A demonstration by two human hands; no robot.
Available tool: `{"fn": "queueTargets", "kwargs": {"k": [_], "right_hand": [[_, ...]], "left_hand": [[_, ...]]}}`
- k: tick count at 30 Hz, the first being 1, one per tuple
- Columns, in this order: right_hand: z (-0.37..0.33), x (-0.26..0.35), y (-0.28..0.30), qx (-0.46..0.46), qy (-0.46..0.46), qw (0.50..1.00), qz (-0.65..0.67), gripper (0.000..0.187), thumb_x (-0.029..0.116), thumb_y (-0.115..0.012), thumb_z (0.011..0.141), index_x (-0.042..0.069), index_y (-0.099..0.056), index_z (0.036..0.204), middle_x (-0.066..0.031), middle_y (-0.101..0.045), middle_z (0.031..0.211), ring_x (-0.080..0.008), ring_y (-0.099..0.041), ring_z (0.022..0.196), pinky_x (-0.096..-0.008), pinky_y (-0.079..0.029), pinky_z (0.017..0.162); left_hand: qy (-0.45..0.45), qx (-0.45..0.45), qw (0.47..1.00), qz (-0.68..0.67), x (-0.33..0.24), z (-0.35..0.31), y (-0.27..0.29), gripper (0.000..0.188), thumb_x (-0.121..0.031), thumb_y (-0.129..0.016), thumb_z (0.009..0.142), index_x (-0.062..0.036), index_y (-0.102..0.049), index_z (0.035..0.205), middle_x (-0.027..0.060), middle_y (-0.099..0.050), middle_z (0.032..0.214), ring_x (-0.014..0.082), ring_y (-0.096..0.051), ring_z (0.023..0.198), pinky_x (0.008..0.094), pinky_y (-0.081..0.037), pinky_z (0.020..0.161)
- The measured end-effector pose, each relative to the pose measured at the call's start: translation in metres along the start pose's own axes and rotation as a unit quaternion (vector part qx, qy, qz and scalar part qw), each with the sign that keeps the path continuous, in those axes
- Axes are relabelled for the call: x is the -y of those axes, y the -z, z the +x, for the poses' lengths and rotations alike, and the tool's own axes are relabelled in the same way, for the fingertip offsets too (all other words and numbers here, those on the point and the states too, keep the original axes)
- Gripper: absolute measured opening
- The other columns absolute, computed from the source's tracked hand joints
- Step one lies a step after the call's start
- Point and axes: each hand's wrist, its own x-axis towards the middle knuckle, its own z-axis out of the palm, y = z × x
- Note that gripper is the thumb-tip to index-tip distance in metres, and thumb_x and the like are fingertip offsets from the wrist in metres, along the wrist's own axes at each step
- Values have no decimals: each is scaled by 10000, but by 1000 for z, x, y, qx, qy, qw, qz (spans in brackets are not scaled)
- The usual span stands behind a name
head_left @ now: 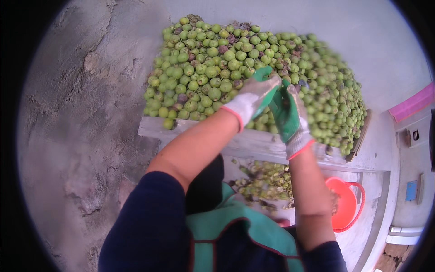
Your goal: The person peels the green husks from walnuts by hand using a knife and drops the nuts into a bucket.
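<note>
Both my hands wear gloves with green-coated palms and white knit cuffs edged in pink. They meet in front of a large heap of round green fruits (210,70), some with brown, withered patches. My left hand (259,94) is closed, its fingers bent toward the right hand. Beside it, my right hand (290,111) is closed too, fingers curled and pointing up. What lies between them is hidden by the gloves. A small grey-blue shape (302,84) shows by the right fingertips; I cannot tell whether it is a blade.
A pale board (235,144) edges the heap in front. Below it lie green and brown husk pieces (265,181). At the lower right stands a red bucket (340,199) with a rope-like handle and brown contents. Rough grey wall (81,122) rises on the left.
</note>
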Motion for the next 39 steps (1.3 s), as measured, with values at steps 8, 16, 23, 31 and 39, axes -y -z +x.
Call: {"fn": "queueTargets", "kwargs": {"k": [8,16,23,31,39], "right_hand": [[-33,-55,9,-88,-88,915,-385,461,161,-621,941,-2,-468,1345,-112,-578,1242,-228,-602,1082,-418,-515,970],[-89,-105,79,-175,-156,956,-177,523,109,-649,919,12,-423,1381,-110,-590,1254,-243,-629,1039,-418,-548,932],[-65,-115,95,-82,-218,965,123,371,193,-591,968,8,-532,1284,-74,-593,1148,-178,-580,1053,-312,-464,969],[-62,-125,128,-26,-213,965,-151,531,247,-455,971,-34,-373,1415,-224,-408,1432,-350,-424,1312,-478,-331,1131],[-60,-101,71,-93,-185,951,-230,388,33,-557,952,-50,-483,1324,-144,-587,1261,-287,-613,1101,-409,-493,1000]], "left_hand": [[-228,-249,687,644,67,-47,168,610,-417,-626,833,-229,-483,1395,175,-426,1401,338,-477,1252,470,-389,1035],[-111,-282,669,678,143,-83,224,809,-478,-680,759,-266,-367,1474,214,-293,1489,396,-299,1366,555,-214,1121],[-201,-266,646,687,125,-37,233,830,-504,-712,745,-252,-384,1465,182,-317,1475,384,-292,1382,562,-250,1106],[-227,-370,584,686,92,54,264,644,-479,-631,833,-320,-433,1425,82,-422,1433,302,-383,1335,529,-310,1075],[-168,-380,566,712,-14,184,312,633,-552,-551,864,-308,-418,1433,124,-386,1465,287,-344,1366,477,-274,1115]]}}
